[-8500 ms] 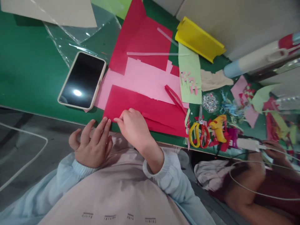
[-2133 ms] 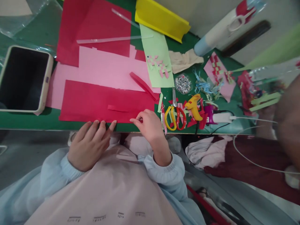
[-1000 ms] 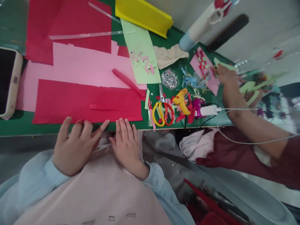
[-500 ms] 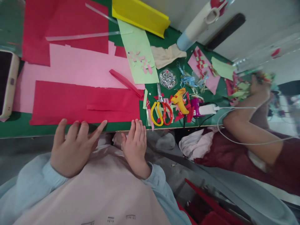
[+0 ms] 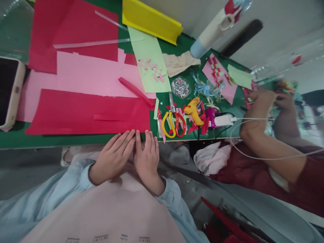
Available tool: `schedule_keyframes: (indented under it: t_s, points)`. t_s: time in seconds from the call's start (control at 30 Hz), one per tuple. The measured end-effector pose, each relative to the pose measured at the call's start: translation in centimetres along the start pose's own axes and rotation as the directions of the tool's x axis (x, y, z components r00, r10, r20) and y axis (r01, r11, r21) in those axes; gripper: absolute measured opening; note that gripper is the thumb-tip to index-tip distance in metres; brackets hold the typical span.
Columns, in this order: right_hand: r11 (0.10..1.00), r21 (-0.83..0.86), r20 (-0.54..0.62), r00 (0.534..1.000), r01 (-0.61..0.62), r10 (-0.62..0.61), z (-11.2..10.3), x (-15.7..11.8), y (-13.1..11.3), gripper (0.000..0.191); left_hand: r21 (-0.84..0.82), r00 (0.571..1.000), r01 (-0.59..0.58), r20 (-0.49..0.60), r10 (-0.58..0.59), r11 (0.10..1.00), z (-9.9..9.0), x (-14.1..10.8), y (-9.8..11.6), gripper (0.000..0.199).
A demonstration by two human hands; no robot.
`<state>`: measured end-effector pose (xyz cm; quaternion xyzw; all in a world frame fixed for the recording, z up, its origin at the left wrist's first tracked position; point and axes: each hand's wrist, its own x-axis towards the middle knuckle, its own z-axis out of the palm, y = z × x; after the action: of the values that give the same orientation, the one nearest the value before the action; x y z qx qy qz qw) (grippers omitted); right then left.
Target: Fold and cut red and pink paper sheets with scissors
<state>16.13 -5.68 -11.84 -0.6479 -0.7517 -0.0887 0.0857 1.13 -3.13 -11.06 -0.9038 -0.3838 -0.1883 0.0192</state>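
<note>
In the head view I have the left hand (image 5: 113,157) and the right hand (image 5: 146,157) side by side, their fingertips at the near edge of the long, bright red sheet of paper (image 5: 65,111), towards its right end. Half a second ago the left fingers were spread further left along that edge; now they have drawn together and come over beside the right ones, which have hardly moved. All these fingers are straight and flat, curled round nothing I can see, though the thumbs are hidden from me. The sheet lies on the green tabletop (image 5: 83,139), reaching mostly leftward from the fingertips, with a narrow band, apparently folded, along its near edge. I judge that this band is being pressed down, that the effort is now gathered at the right, and that the unheld left stretch could lift. Beyond the left fingertips is a slim red paper strip (image 5: 107,117); the metal scissors with yellow and red handles (image 5: 172,109) lie just right of the right fingers.
</note>
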Motion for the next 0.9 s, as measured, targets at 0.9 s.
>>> schedule_keyframes:
  t_s: [0.9]
  points:
    - [1.0, 0.019, 0.014, 1.0, 0.013, -0.013, 0.6, -0.4, 0.3, 0.053, 0.125, 0.982, 0.159, -0.127, -0.143, 0.979, -2.8, -2.3, -2.0, 0.023]
